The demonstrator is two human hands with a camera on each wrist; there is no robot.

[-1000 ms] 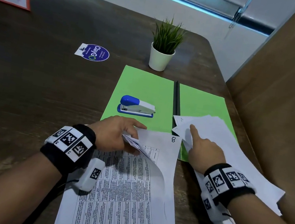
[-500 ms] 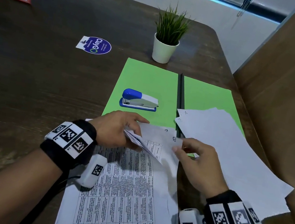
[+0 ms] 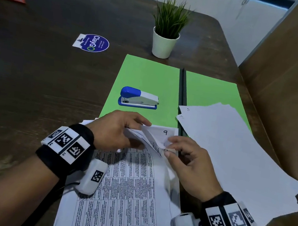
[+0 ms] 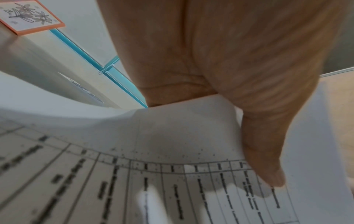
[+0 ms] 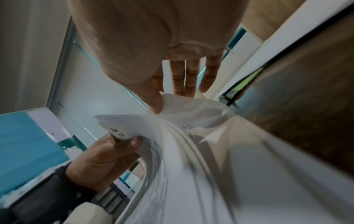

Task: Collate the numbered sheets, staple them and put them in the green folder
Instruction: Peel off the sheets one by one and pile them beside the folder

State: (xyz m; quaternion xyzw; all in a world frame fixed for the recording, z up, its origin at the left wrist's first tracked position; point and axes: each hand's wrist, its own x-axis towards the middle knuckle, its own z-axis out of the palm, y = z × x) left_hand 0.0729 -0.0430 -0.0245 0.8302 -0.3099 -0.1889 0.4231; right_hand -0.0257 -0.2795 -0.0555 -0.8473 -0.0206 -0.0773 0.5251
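While we look down at the dark table (image 3: 28, 91), the green folder (image 3: 149, 81) lies open flat on it, its black spine running away from us, one leaf to either side. Across its right leaf and off the near edge spreads a loose pile of white sheets (image 3: 236, 152), long axis slanting from far left to near right. Nearer us lies the stack of numbered sheets (image 3: 125, 198), long axis running away from us, printed tables facing up, its far end overlapping the folder's near edge; a sheet marked 9 shows at the far right corner. Our left hand (image 3: 114, 132) curls its fingers and thumb round a bundle of lifted far corners, bending them up and back. Our right hand (image 3: 190, 166) pinches one sheet's corner between thumb and forefinger, the other fingers loosely extended. On the folder's left leaf rests the blue and white stapler (image 3: 138, 99), long axis left to right, apart from both hands.
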